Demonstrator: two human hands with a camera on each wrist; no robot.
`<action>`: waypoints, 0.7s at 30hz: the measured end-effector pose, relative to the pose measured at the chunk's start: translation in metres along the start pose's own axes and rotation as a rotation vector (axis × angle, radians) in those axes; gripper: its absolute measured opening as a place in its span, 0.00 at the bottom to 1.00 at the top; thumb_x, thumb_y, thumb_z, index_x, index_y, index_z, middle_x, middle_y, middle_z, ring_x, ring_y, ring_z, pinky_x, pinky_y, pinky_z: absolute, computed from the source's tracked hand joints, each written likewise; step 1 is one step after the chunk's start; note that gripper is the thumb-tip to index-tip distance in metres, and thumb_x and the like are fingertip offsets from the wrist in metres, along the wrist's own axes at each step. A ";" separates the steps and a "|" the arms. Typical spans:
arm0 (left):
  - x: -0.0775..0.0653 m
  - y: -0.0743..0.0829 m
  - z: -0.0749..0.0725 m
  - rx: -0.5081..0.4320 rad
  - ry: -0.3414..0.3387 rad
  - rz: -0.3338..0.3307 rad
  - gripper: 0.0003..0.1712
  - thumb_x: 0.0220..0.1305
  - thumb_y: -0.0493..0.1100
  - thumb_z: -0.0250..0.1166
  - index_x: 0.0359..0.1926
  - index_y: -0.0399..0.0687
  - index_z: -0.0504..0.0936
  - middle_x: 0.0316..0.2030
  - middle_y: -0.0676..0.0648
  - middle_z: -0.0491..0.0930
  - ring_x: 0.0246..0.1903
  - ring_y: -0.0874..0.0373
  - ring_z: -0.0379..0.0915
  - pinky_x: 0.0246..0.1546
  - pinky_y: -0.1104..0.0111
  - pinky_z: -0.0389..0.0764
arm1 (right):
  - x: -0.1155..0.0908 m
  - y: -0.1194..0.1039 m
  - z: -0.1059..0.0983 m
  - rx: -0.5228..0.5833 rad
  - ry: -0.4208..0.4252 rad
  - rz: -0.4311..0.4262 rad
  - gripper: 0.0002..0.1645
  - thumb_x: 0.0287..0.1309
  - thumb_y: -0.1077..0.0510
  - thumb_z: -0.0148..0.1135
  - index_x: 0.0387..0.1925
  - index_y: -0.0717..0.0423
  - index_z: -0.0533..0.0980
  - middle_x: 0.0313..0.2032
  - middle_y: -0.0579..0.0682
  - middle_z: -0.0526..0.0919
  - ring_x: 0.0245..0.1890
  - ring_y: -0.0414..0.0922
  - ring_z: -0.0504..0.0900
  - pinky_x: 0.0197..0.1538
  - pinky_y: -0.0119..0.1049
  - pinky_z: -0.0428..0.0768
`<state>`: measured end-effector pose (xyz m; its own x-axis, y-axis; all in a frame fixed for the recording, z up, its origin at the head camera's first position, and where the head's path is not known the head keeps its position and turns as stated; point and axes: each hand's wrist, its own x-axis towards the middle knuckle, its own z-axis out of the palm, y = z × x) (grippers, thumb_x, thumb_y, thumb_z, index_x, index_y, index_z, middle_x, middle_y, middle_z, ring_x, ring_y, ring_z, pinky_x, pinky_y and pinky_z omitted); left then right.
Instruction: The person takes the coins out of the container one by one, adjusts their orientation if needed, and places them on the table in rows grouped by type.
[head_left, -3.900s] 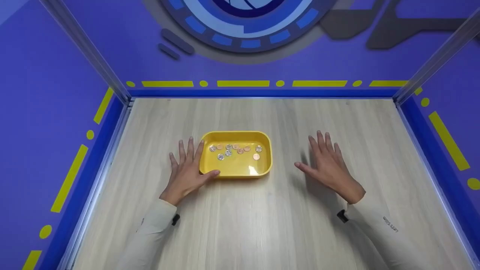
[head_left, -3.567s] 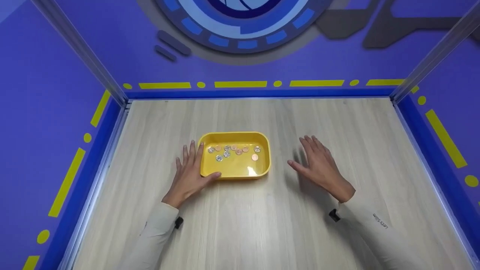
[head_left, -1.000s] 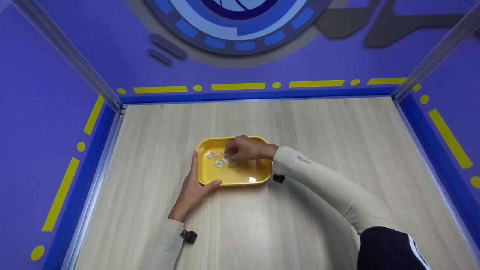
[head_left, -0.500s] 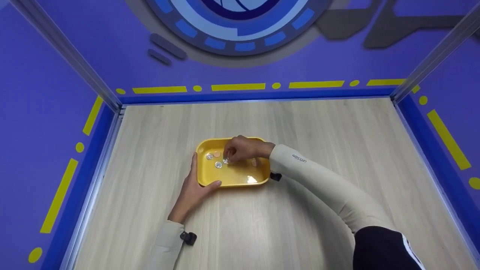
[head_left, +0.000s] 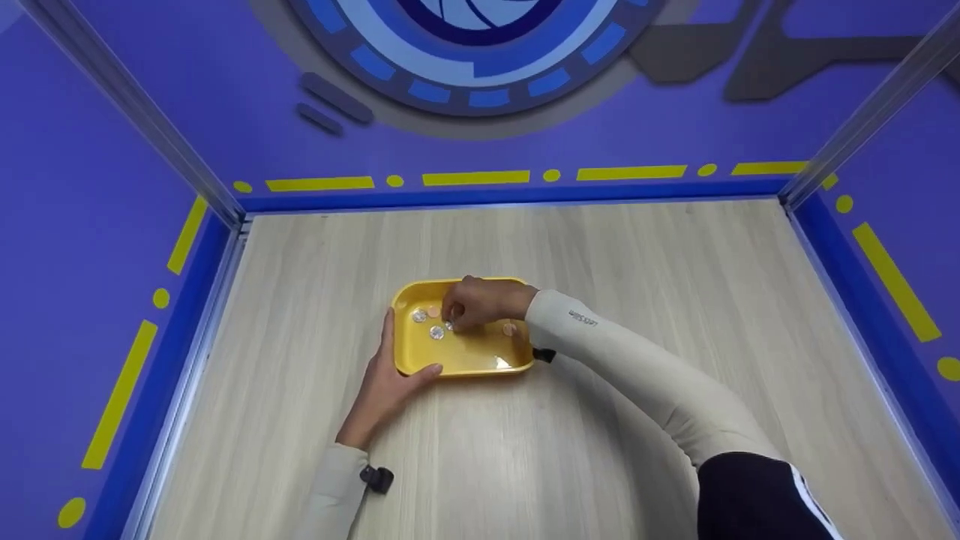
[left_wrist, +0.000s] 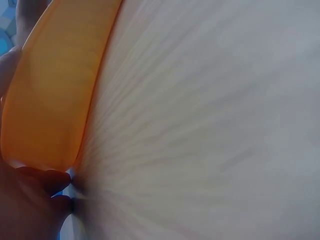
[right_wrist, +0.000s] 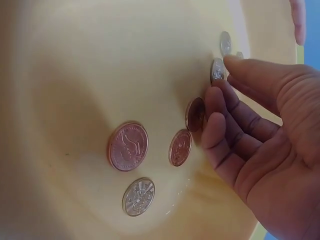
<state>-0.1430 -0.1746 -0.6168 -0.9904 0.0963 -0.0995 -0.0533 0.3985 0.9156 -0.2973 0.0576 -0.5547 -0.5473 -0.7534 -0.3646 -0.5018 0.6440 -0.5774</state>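
A shallow yellow plastic tray lies on the table with several silver and copper-coloured coins inside. My left hand grips its left end, thumb on the near side and fingers along the left wall. The left wrist view shows that hand around the end of the tray. My right hand reaches over the tray's right side, fingers curled down. In the right wrist view its thumb and fingertips pinch at a silver coin. Copper coins and another silver coin lie nearby; the hand hides other coins.
The light wood table is enclosed by blue-purple panels at the back and both sides. A black wrist device sits at the left cuff. The right sleeve crosses above the table's right half.
Earlier my right hand was spread open right of the tray; it has since come into the tray and curled at the coins. Lately it shifts slightly left. The left hand stays at the tray's left end.
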 end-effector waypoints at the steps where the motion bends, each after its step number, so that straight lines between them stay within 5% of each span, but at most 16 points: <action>1: 0.000 0.000 0.000 -0.001 0.000 -0.003 0.76 0.64 0.59 0.83 0.91 0.63 0.34 0.84 0.42 0.60 0.77 0.47 0.66 0.77 0.48 0.67 | 0.001 0.000 0.001 -0.013 0.001 -0.004 0.17 0.73 0.57 0.72 0.60 0.50 0.89 0.52 0.45 0.89 0.46 0.45 0.82 0.55 0.41 0.83; 11: -0.001 -0.002 -0.001 -0.016 0.005 0.006 0.76 0.64 0.59 0.83 0.91 0.62 0.34 0.84 0.41 0.62 0.77 0.47 0.67 0.77 0.48 0.67 | 0.005 -0.004 0.004 -0.125 -0.009 -0.117 0.11 0.75 0.63 0.69 0.55 0.57 0.88 0.45 0.50 0.89 0.37 0.43 0.82 0.44 0.35 0.83; 21: 0.000 -0.002 0.000 -0.006 -0.002 0.032 0.76 0.63 0.61 0.82 0.91 0.60 0.34 0.80 0.40 0.67 0.72 0.48 0.72 0.73 0.48 0.71 | 0.011 -0.011 0.001 -0.188 -0.044 -0.100 0.05 0.74 0.66 0.69 0.46 0.59 0.87 0.32 0.45 0.82 0.31 0.42 0.77 0.36 0.32 0.76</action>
<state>-0.1426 -0.1757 -0.6186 -0.9914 0.1103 -0.0709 -0.0225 0.3896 0.9207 -0.2964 0.0421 -0.5530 -0.4611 -0.8169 -0.3465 -0.6701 0.5765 -0.4675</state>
